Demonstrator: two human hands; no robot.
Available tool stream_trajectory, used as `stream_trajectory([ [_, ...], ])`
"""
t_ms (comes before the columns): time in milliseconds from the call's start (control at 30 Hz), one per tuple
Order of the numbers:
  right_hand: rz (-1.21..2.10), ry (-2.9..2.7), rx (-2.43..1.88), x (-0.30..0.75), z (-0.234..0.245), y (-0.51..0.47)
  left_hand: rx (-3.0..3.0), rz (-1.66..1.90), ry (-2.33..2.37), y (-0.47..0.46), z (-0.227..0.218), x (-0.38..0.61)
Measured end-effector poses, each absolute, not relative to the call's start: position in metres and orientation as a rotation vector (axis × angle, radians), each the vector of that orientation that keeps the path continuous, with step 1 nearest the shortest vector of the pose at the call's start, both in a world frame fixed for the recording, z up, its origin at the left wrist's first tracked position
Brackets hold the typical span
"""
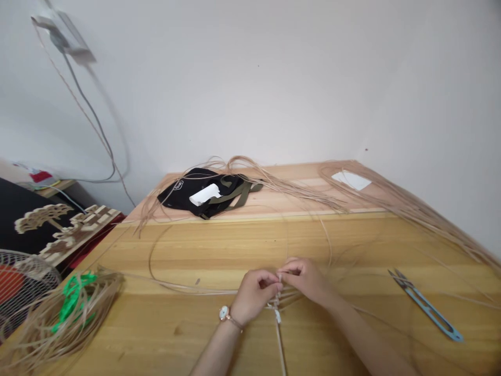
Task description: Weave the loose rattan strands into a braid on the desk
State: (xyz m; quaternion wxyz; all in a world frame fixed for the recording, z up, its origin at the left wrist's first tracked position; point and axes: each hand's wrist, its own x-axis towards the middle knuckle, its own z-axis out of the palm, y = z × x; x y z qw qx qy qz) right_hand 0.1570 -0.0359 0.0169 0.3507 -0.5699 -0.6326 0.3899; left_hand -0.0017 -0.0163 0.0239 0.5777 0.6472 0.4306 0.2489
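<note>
Both hands meet at the near middle of the wooden table (pixel 242 240). My left hand (pixel 254 295), with a watch on its wrist, is closed in a pinch on thin straw-coloured strands (pixel 279 303). My right hand (pixel 307 279) is closed on the same strands, fingertips touching the left ones. A narrow woven strip (pixel 279 339) runs from the hands toward me. Long loose strands (pixel 188 284) loop away to the left across the table.
Blue-handled thread snips (pixel 426 305) lie at the right. A bundle of strands tied with green cord (pixel 72 300) sits at the left edge. A black bag (pixel 203 193) and white paper (pixel 352 180) lie at the back. More strands (pixel 422 214) trail along the right wall. A fan (pixel 19 287) stands at left.
</note>
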Motion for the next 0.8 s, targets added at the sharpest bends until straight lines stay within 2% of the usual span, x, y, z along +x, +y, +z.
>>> stream_trajectory([
  [500, 1.034, -1.630, -1.541, 0.1645, 0.0216, -0.0340, 1.518, 0.502, 0.959, -0.0160, 0.0322, -0.0039],
  [800, 1.248, -1.560, -1.448, 0.1625, 0.0223, -0.0361, 1.466, 0.523, 0.934, -0.0143, 0.0276, -0.0036],
])
